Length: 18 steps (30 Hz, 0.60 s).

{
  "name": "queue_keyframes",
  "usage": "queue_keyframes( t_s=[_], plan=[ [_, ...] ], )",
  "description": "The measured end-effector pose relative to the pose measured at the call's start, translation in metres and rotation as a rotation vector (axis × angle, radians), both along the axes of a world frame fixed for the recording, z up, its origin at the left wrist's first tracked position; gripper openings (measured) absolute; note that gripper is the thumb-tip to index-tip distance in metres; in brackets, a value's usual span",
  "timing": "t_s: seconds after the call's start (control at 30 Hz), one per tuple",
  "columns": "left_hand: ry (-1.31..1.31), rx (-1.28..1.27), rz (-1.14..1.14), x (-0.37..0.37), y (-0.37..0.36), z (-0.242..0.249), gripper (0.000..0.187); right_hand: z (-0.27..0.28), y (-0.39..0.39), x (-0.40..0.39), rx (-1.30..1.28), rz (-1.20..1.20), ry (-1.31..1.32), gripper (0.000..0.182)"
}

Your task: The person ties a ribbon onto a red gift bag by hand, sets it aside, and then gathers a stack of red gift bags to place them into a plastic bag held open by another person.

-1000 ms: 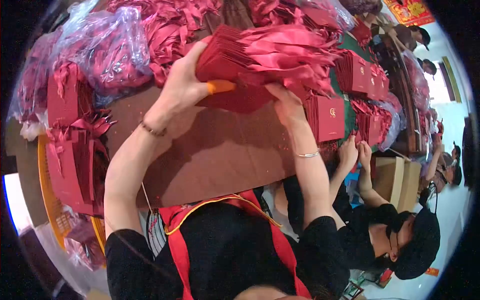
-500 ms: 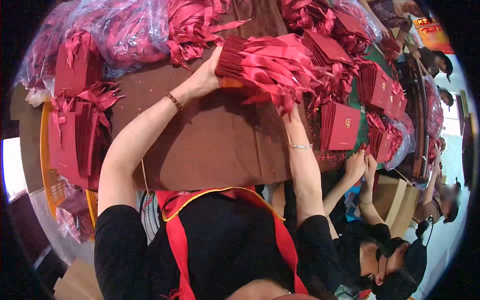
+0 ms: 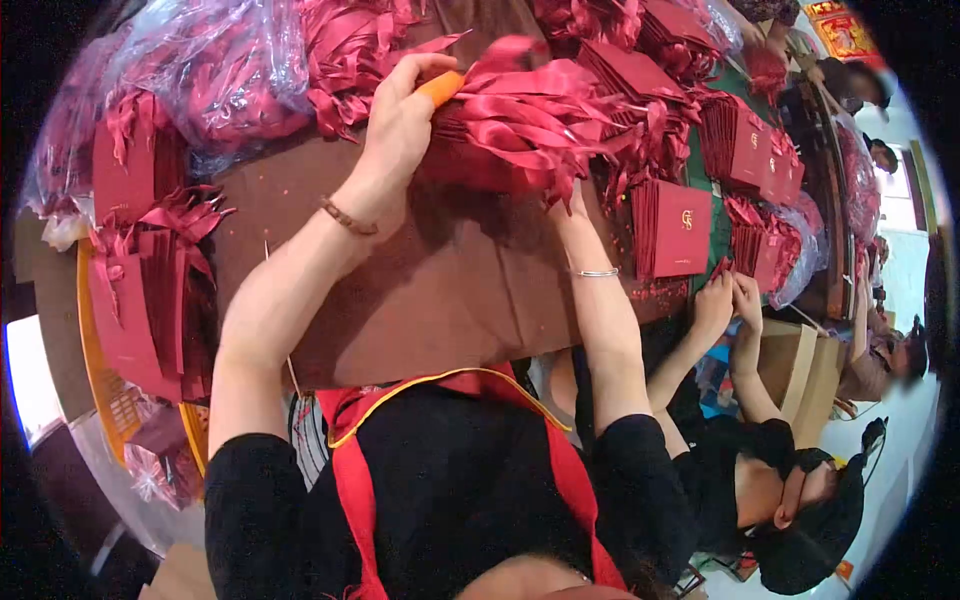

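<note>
A stack of dark red paper bags (image 3: 455,165) with long glossy red ribbons (image 3: 530,115) is up in front of me, over the brown table. My left hand (image 3: 402,115) is at the stack's left end, its fingers bent around the ribbons there. An orange cover (image 3: 440,88) sits on one of its digits. One ribbon above the orange cover is raised and blurred. Below the right end of the bundle is my right hand (image 3: 568,203), closed at the bags; hanging ribbons hide most of its fingers.
Ribboned red bags (image 3: 145,300) stand at the left, and plastic-wrapped ribbon bundles (image 3: 230,80) lie behind. Gold-marked bags (image 3: 672,228) stand to the right. A co-worker's hands (image 3: 725,298) work beside them. The brown table surface (image 3: 440,310) is in front of me.
My left hand has turned and moved up and left from the bags' edge, bringing the orange cover above the ribbons. A ribbon has lifted. My right hand stays under the bundle.
</note>
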State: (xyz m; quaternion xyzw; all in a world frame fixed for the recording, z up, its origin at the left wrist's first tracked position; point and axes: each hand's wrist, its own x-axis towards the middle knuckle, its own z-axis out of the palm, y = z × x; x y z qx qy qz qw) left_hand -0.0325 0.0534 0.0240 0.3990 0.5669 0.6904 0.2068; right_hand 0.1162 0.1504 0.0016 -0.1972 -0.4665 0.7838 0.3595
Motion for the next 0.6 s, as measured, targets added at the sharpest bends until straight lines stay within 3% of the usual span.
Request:
queue_keyframes(
  t_s=[0.1, 0.17, 0.2, 0.37, 0.5, 0.57, 0.6],
  plan=[
    [0.02, 0.006, 0.025, 0.008, -0.001, 0.006, 0.021, 0.0, -0.002, 0.001, -0.029, 0.007, 0.015, 0.036],
    [-0.126, 0.106, 0.029, 0.01, 0.002, 0.006, 0.02, -0.002, -0.003, 0.003, -0.041, 0.015, 0.022, 0.036],
    [0.006, 0.136, 0.084, 0.008, 0.003, 0.004, 0.02, -0.002, -0.004, 0.005, -0.052, 0.018, 0.022, 0.037],
    [-0.029, 0.15, 0.044, 0.005, 0.008, -0.007, 0.021, -0.004, -0.008, 0.014, -0.083, 0.026, 0.033, 0.037],
    [0.106, 0.156, -0.011, -0.009, 0.008, -0.01, 0.021, -0.005, -0.01, 0.019, -0.108, 0.035, 0.055, 0.038],
    [-0.218, 0.118, -0.322, -0.023, 0.006, -0.014, 0.024, -0.005, -0.01, 0.02, -0.117, 0.041, 0.071, 0.038],
    [-0.034, 0.014, -0.338, -0.029, -0.004, -0.006, 0.043, -0.005, -0.01, 0.02, -0.122, 0.044, 0.076, 0.038]
  ],
)
